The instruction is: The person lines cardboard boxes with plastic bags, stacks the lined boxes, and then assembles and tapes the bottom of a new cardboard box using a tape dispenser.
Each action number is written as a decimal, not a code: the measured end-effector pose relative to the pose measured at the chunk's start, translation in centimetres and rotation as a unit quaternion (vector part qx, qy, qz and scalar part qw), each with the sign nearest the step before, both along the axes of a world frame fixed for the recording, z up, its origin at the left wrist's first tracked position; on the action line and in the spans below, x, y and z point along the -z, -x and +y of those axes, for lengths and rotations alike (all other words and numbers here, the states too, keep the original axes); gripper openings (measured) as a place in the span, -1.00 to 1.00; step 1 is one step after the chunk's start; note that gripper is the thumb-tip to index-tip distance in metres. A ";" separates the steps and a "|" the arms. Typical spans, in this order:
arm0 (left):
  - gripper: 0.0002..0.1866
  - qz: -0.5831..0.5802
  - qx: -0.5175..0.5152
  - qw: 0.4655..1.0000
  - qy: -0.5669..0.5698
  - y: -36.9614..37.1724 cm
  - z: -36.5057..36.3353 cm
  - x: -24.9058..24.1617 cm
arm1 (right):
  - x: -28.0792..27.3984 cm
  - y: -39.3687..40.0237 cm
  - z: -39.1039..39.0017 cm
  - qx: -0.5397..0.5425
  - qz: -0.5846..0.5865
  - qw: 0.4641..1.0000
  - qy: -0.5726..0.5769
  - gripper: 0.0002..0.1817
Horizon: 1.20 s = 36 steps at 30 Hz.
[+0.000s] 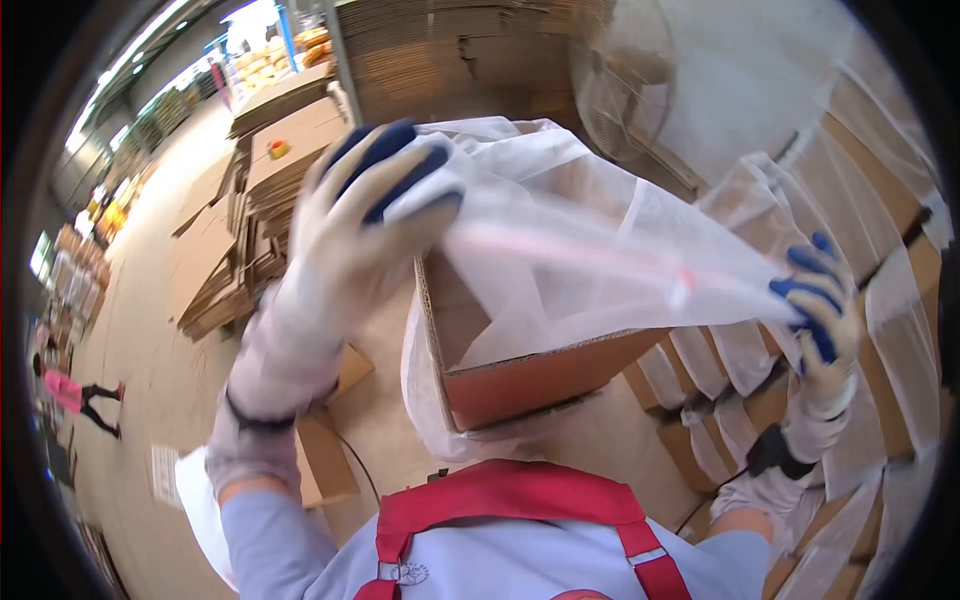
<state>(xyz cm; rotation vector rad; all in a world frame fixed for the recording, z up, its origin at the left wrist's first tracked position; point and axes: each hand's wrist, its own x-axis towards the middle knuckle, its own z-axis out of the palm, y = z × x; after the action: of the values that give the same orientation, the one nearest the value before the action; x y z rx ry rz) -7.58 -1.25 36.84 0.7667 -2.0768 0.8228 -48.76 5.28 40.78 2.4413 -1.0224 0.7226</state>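
Observation:
An open cardboard box stands in front of me. Thin white translucent plastic sheeting, seemingly a large bag or liner, lies over its far side and hangs down its left side. My left hand, in a cream and blue glove and smeared by motion, is raised at the box's left with its fingers curled at the sheeting's edge. At the right, my right hand, gloved the same way, grips the other end of that edge. The edge is stretched taut between both hands above the box, a pinkish streak along it.
Stacked flat cardboard with a tape roll on top stands at the left. A large fan is behind the box. Boxes with white liners fill the right side. A person in pink walks far left.

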 end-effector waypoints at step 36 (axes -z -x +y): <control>-0.38 0.519 0.159 0.393 -0.742 -9.8 -35.6 41.6 | 55.6 -9.8 -0.7 0.161 -0.792 0.537 -0.240 -0.53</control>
<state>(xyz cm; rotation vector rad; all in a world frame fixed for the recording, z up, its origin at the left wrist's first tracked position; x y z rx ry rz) 2.22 -36.90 -4.76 1.1090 -1.0359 -1.7538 -38.96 4.60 -14.82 1.0402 -2.2891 2.9273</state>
